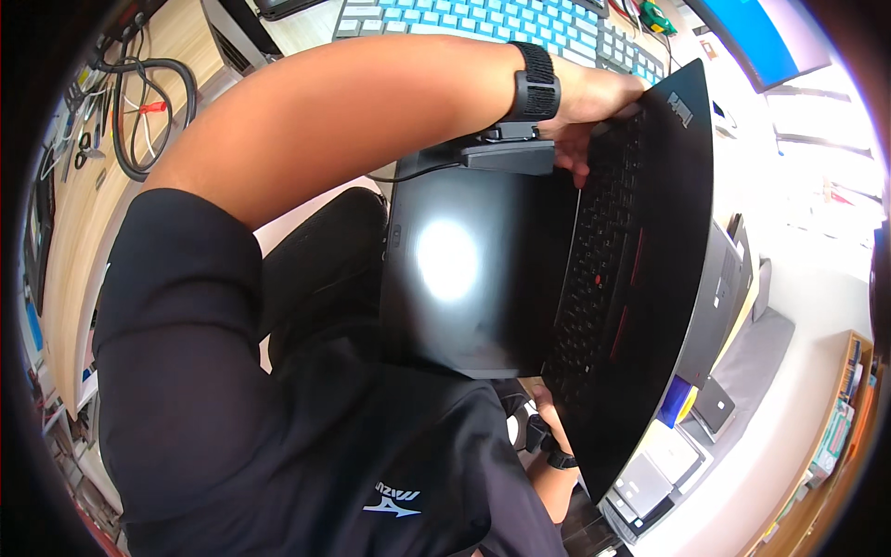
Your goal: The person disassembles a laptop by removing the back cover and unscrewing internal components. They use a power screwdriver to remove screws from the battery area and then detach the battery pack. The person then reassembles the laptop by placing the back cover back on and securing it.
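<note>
A black laptop (682, 241) stands open and tilted on its side before me. Its dark screen (492, 278) is on the left with a bright round glare, and its keyboard with a small red pointing nub is on the right. My left hand (594, 102) is closed around the laptop's far edge, its fingertips near the hinge and keyboard. My right hand (548, 413) grips the near edge at the hinge corner, partly hidden behind the laptop. Each wrist wears a black strap; the left strap (536, 88) carries a black box with a cable.
A blue-and-white keyboard (473, 20) lies on the desk beyond my left arm. At the upper right is a monitor (775, 37). Coiled black cable (181, 84) and scissors (85, 147) lie at the left. Behind the laptop are more laptops (710, 306), a grey cushioned seat (770, 339) and a wooden bookshelf (807, 506).
</note>
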A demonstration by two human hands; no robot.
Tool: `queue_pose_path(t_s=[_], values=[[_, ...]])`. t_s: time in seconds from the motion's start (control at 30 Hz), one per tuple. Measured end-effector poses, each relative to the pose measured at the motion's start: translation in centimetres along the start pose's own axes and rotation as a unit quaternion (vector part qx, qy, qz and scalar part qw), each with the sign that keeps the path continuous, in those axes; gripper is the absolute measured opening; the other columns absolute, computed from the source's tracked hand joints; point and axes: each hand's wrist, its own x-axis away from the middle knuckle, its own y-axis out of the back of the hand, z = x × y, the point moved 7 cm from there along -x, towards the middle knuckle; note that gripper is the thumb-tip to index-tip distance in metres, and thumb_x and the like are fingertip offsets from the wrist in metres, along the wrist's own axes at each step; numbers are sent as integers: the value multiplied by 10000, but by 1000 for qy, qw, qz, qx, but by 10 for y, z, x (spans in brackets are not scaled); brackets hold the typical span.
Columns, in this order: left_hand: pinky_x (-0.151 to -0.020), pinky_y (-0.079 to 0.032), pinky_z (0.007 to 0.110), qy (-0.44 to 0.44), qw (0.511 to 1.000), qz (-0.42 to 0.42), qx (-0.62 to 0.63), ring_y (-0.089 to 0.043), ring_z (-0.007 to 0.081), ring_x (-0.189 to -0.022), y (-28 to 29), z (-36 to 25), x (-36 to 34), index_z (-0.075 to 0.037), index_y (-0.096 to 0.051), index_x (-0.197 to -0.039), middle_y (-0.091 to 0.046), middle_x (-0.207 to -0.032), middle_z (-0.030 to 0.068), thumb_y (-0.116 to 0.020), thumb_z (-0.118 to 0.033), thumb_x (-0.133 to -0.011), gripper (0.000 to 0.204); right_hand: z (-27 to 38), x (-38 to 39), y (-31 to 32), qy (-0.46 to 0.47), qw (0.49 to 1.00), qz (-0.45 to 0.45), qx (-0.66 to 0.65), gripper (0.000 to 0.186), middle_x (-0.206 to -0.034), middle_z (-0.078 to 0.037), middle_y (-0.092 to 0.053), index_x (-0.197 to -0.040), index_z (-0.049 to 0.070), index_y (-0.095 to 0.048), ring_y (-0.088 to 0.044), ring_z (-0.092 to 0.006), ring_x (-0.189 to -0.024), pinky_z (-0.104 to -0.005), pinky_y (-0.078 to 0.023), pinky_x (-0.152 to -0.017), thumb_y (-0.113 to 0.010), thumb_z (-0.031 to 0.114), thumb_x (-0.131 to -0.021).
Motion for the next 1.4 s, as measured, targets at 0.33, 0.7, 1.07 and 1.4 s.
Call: queue_pose_path(t_s=[0.33, 0.7, 1.07, 1.4], values=[[-687, -484, 400, 26, 1000, 9, -7, -751, 330, -917, 3, 2, 0, -192, -646, -1232, -754, -1136, 144, -182, -754, -979, 771, 93, -33, 0, 52, 998, -3, -27, 681, -1314, -135, -688, -1382, -13, -608, -665, -189, -1151, -347, -508, -1021, -869, 351, -869], [-676, -628, 358, -178, 980, 40, 83, -759, 222, -874, 28, 9, -9, -295, -600, -1185, -707, -1316, 162, -499, -534, -1055, 290, 57, -35, -10, 55, 975, 11, -216, 971, -1471, -194, -578, -1493, -58, -450, -610, -263, -1336, -393, -503, -1132, -976, 97, -692], [-840, -642, 559, 90, 941, 171, 278, -740, 454, -1053, 8, 8, -7, 47, -353, -1568, -642, -1257, 396, -521, -398, -936, 791, 64, -38, -4, 89, 970, 18, -224, 916, -1404, -180, -625, -1470, -40, -477, -645, -258, -1284, -387, -536, -1094, -961, 90, -704], [-925, -609, 585, 96, 948, 156, 261, -711, 468, -1126, 7, 3, -1, 53, -275, -1601, -602, -1308, 410, -543, -441, -940, 868, 62, -37, -2, 126, 975, -6, -183, 864, -1302, -176, -658, -1440, -8, -510, -690, -305, -1155, -396, -579, -990, -943, 167, -713]])
